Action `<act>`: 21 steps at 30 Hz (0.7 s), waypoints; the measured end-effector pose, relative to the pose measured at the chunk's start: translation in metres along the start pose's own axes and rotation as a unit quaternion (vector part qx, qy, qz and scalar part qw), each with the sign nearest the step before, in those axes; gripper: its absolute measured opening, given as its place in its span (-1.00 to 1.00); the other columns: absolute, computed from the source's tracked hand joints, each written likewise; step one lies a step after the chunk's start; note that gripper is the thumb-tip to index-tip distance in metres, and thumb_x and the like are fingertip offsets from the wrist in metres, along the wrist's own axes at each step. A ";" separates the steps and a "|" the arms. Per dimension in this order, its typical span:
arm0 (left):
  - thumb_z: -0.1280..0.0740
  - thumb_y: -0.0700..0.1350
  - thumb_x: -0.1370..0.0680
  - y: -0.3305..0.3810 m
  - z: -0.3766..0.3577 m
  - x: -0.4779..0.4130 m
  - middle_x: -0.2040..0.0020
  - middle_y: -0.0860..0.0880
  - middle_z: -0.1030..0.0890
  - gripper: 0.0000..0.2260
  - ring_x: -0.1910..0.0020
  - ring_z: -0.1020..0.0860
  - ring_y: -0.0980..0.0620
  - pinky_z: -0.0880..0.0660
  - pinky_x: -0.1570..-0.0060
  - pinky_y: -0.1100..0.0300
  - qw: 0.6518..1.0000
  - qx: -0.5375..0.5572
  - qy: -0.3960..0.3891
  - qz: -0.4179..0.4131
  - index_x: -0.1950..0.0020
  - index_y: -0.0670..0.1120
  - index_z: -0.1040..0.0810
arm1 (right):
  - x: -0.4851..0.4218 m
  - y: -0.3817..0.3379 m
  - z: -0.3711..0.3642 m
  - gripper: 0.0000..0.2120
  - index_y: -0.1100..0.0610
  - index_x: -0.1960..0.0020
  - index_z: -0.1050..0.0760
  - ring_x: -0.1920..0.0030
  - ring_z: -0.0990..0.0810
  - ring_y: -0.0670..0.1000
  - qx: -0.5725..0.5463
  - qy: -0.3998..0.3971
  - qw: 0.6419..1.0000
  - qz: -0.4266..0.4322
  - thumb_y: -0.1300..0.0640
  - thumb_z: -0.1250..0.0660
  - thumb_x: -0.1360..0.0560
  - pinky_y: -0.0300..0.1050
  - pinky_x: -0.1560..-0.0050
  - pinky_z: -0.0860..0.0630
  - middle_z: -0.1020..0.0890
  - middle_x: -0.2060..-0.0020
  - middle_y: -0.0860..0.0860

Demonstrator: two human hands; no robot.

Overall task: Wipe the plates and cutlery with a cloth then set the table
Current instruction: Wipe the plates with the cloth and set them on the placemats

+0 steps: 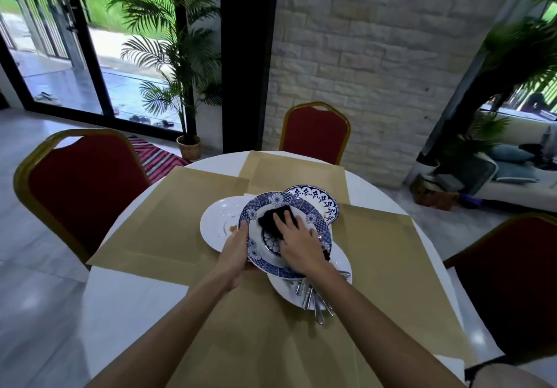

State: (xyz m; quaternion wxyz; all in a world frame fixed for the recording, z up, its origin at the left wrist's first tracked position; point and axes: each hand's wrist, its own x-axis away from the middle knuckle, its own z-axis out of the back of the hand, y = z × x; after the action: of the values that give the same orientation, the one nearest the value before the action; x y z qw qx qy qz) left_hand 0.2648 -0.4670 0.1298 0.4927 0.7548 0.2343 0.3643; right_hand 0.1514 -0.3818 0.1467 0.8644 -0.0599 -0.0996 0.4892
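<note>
Table: four placemats, one toward each of the left, far, right and near edges. At the centre: left plate; far plate behind and to its right; near plate carrying cutlery; held plate overlapping all three, gripped at its left rim by the left hand, with the cloth in it under the right hand. Chairs stand at the left, far and right edges.
</note>
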 end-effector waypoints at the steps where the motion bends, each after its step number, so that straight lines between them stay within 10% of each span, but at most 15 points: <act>1: -0.03 0.14 -0.65 0.000 0.001 -0.001 0.01 0.04 -0.66 -0.70 0.02 -0.62 -0.01 -0.59 0.17 0.07 1.000 -0.003 0.002 -0.004 -0.10 0.12 -0.53 | 0.002 0.001 0.000 -0.43 -0.10 -0.57 0.13 -0.55 0.09 0.07 0.006 -0.011 1.000 0.021 0.10 -0.02 -0.63 0.23 -0.47 0.06 0.08 -0.57 -0.02; 8: -0.06 0.10 -0.66 0.009 0.005 -0.001 -0.04 -0.04 -0.66 -0.67 -0.01 -0.62 -0.04 -0.59 0.12 0.03 0.999 -0.019 0.018 -0.035 -0.21 -0.01 -0.53 | 0.032 0.018 0.004 -0.42 -0.09 -0.57 0.03 -0.55 0.03 0.04 0.071 -0.026 0.986 0.149 0.17 -0.05 -0.60 0.22 -0.49 0.09 -0.01 -0.56 -0.05; 12: -0.08 0.14 -0.64 0.012 0.008 -0.001 -0.11 -0.09 -0.65 -0.63 -0.08 -0.61 -0.09 -0.53 -0.13 -0.15 0.998 -0.037 0.028 -0.051 -0.25 -0.03 -0.52 | 0.039 0.046 0.014 -0.39 -0.02 -0.58 0.03 -0.55 0.10 0.13 0.124 -0.038 0.986 0.104 0.26 -0.07 -0.59 0.14 -0.50 0.09 0.01 -0.57 0.01; 21: -0.03 0.12 -0.66 0.008 -0.008 0.007 -0.06 -0.03 -0.67 -0.66 -0.03 -0.63 -0.07 -0.60 0.09 -0.01 0.999 -0.034 -0.036 -0.009 -0.18 0.03 -0.53 | 0.012 0.049 0.033 -0.39 0.04 -0.57 0.23 -0.54 0.25 0.13 0.217 0.037 0.974 0.053 0.08 -0.03 -0.65 0.18 -0.49 0.20 0.19 -0.56 0.02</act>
State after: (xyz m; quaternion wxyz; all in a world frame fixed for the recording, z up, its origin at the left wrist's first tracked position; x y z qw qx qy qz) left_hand 0.2633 -0.4609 0.1417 0.5293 0.7484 0.2103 0.3398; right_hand 0.1087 -0.3458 0.1707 0.8327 0.1060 0.0443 0.5417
